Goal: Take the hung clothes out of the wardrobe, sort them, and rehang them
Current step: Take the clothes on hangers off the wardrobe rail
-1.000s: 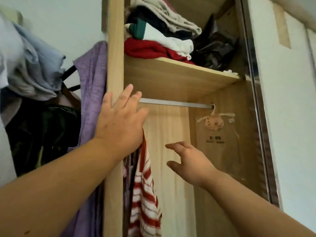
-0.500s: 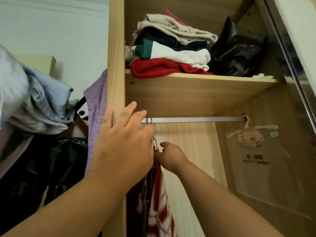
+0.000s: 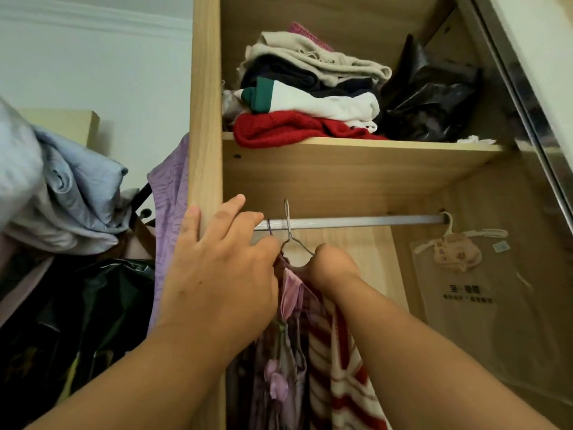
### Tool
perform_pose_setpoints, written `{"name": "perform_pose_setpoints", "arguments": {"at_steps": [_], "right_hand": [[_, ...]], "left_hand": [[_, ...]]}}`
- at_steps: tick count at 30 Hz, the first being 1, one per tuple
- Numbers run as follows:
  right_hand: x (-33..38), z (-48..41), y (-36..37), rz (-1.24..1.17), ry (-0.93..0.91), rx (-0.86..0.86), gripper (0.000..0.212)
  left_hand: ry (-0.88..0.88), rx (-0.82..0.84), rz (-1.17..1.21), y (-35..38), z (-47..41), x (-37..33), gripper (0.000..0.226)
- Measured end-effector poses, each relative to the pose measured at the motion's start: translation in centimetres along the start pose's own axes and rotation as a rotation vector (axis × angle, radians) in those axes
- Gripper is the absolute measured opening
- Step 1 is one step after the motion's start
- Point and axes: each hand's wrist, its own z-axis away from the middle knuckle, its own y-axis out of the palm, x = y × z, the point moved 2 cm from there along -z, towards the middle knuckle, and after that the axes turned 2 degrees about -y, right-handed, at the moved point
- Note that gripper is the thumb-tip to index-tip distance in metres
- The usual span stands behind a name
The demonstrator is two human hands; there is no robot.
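A metal rail [image 3: 356,222] runs under the wardrobe shelf. My right hand [image 3: 333,270] is shut on the shoulder of a thin wire hanger [image 3: 287,220], whose hook stands raised above the rail. A red-and-white striped garment [image 3: 341,373] hangs below that hand, and a purple floral garment [image 3: 288,333] hangs just to its left. My left hand [image 3: 223,271] lies at the rail's left end with fingers apart, its thumb on the wardrobe's side panel [image 3: 204,119] and its fingertips by a second, purple hook [image 3: 269,227].
The shelf [image 3: 356,169] above carries several folded clothes [image 3: 307,97] and a black plastic bag [image 3: 431,97]. A clear garment bag [image 3: 483,305] hangs at the rail's right end. A sliding door edge [image 3: 533,97] stands at the right. A loaded coat rack [image 3: 71,212] is at the left.
My right hand came up from below and closed on the wire hanger. The hanger's hook has risen above the rail. My left hand stayed at the rail's left end.
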Motion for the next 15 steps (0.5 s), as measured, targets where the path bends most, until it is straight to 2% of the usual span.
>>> {"name": "perform_pose_setpoints", "arguments": {"at_steps": [4,11,15], "right_hand": [[-2.4,0.5,-2.8,0.007,-0.053,-0.06,0.011],[-8.7,5.9,-7.1,0.176,-0.186,-0.166,0.023],[-13.3,10.3,-9.9,0.271,-0.243,-0.161,0.021]], "left_hand": [[0.008,-0.015,-0.006,0.1,0.0,0.0,0.024],[0.02,0.029,-0.031,-0.1,0.5,-0.2,0.027],[0.011,0.149,0.156,1.1,1.7,-4.3,0.034]]}}
